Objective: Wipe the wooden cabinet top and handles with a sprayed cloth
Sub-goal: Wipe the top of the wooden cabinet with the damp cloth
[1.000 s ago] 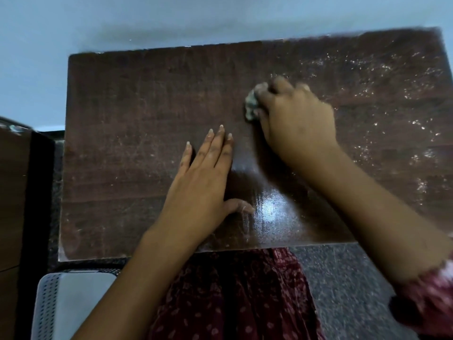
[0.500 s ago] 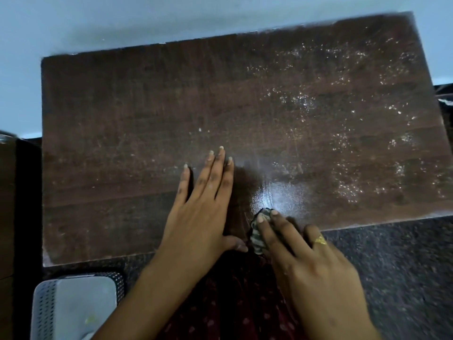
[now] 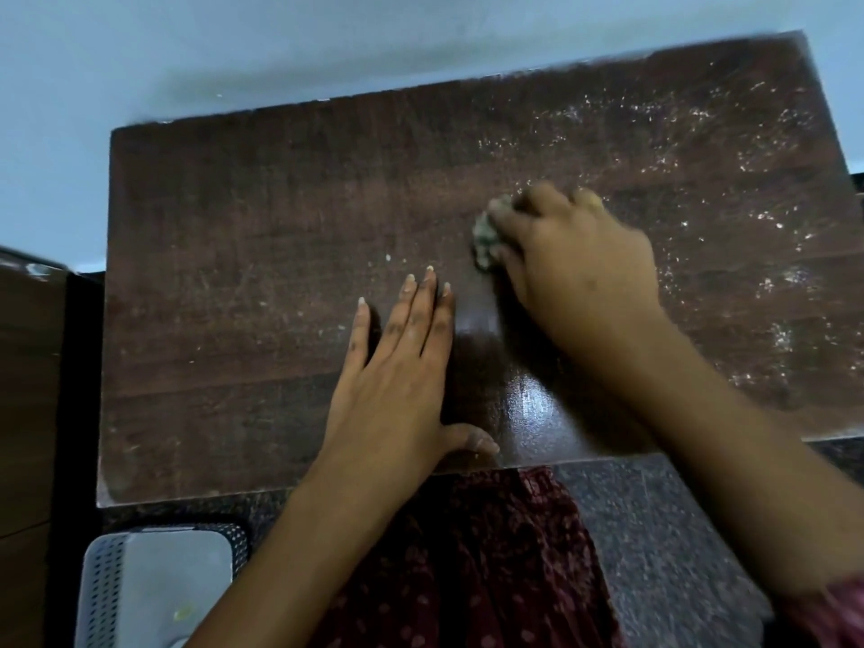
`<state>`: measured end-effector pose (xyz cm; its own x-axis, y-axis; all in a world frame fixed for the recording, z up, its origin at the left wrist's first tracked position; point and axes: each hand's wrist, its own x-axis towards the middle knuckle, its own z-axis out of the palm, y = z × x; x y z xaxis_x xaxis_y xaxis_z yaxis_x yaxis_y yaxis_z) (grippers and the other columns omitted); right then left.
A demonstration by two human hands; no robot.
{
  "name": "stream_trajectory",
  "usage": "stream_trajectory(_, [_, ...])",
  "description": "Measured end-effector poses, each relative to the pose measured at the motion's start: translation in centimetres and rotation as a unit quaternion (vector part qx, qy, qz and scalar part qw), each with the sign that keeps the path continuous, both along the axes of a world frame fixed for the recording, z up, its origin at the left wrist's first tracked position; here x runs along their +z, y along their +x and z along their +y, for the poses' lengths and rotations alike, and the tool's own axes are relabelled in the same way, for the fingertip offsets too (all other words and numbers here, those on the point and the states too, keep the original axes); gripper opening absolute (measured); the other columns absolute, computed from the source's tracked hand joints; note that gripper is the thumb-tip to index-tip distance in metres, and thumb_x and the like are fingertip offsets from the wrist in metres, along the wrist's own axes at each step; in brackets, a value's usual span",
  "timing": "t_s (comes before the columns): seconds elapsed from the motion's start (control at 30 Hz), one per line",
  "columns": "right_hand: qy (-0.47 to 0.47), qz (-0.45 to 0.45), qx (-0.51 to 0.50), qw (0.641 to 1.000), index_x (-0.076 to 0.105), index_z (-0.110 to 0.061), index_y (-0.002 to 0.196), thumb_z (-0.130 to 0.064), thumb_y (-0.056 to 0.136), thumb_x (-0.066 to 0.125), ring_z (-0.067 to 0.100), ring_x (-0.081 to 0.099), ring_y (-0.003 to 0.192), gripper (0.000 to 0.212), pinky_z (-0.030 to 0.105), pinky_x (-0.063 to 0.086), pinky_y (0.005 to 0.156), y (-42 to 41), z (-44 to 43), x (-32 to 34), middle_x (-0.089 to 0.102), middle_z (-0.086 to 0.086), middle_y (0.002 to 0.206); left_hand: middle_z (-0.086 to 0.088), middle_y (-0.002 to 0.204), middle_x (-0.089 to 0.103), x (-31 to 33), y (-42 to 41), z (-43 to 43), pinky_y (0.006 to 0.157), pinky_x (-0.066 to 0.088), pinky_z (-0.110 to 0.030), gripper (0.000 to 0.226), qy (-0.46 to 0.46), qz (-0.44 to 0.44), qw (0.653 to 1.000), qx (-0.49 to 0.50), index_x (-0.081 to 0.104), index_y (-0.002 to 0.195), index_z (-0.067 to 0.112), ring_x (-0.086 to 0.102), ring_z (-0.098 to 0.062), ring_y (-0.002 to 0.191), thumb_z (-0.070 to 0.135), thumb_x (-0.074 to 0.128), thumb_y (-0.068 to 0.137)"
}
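1. So, looking straight down: the wooden cabinet top (image 3: 262,282) is dark brown, and its back edge sits against a pale blue wall (image 3: 234,49).
2. The left hand (image 3: 397,390) lies palm down on the top, near the front edge and about midway across. Its grip is released: fingers straight and pointing at the wall, thumb sticking out to the right along the front edge.
3. The right hand (image 3: 575,264) is further back and just to the right of the left fingertips, a bit blurred. Its grip is clenched around the cloth (image 3: 484,236), with the fingers curled over it.
4. The cloth is a pale, bunched-up wad pressed down on the cabinet top, a bit right of centre. Only a lump of it pokes out on the left side of the right hand's fingers.
5. White specks (image 3: 701,180) are scattered all over the right half of the top, with fainter streaks on the left half.
6. A glossy patch (image 3: 533,404) shines near the front edge, between the left thumb and the right forearm.
7. Below the front edge you can see a maroon dotted garment (image 3: 481,577) and a dark speckled floor (image 3: 654,530).
8. A white perforated basket (image 3: 100,586) sits at the lower left, near the cabinet's front left corner.
9. Another piece of dark wooden furniture (image 3: 28,367) stands at the far left edge.
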<state>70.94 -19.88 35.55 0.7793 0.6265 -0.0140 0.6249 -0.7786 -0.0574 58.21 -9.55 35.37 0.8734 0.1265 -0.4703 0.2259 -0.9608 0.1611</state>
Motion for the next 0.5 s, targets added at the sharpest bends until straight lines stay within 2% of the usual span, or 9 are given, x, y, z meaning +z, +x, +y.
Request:
stream_trajectory(0.1, [0.011,-0.009,-0.016,1.000,0.054,-0.018,0.127,-0.021,0.098,0.044,0.031,0.046,0.117,0.031,0.039,0.043,0.072,4.7,3.3,0.1,0.050,0.007,0.126,0.002,0.149,-0.037,0.0,0.0,-0.1,0.111,-0.020,-0.043,0.125,0.019,0.006,1.000,-0.009,-0.030,0.140,0.016,-0.035,-0.008,0.132,0.075,0.052,0.066])
stream_trajectory(0.2, [0.012,-0.003,-0.040,0.999,0.056,-0.009,0.123,-0.015,0.097,0.043,0.033,0.049,0.117,0.029,0.041,0.044,0.087,8.1,6.0,0.3,0.053,0.013,0.127,0.003,0.147,-0.040,0.1,-0.2,0.0,0.108,-0.023,-0.042,0.123,0.019,0.014,1.000,-0.007,-0.034,0.137,0.018,-0.036,-0.008,0.132,0.075,0.050,0.067])
stream_trajectory(0.33, [0.037,-0.004,-0.065,0.997,0.059,-0.012,0.121,-0.012,0.096,0.042,0.033,0.052,0.115,0.030,0.039,0.043,0.089,10.3,7.1,0.3,0.058,0.013,0.124,0.004,0.143,-0.043,0.2,0.0,-0.1,0.106,-0.024,-0.041,0.123,0.025,0.012,1.000,-0.012,-0.037,0.132,0.018,-0.037,-0.009,0.131,0.076,0.049,0.065])
stream_trajectory(0.5, [0.022,-0.003,-0.070,0.997,0.057,-0.011,0.122,-0.018,0.098,0.043,0.032,0.050,0.117,0.029,0.039,0.044,0.083,7.2,4.9,0.5,0.056,0.012,0.124,0.003,0.148,-0.040,0.0,0.0,-0.2,0.107,-0.024,-0.042,0.126,0.021,-0.001,1.000,-0.005,-0.034,0.137,0.018,-0.036,-0.009,0.134,0.078,0.048,0.063])
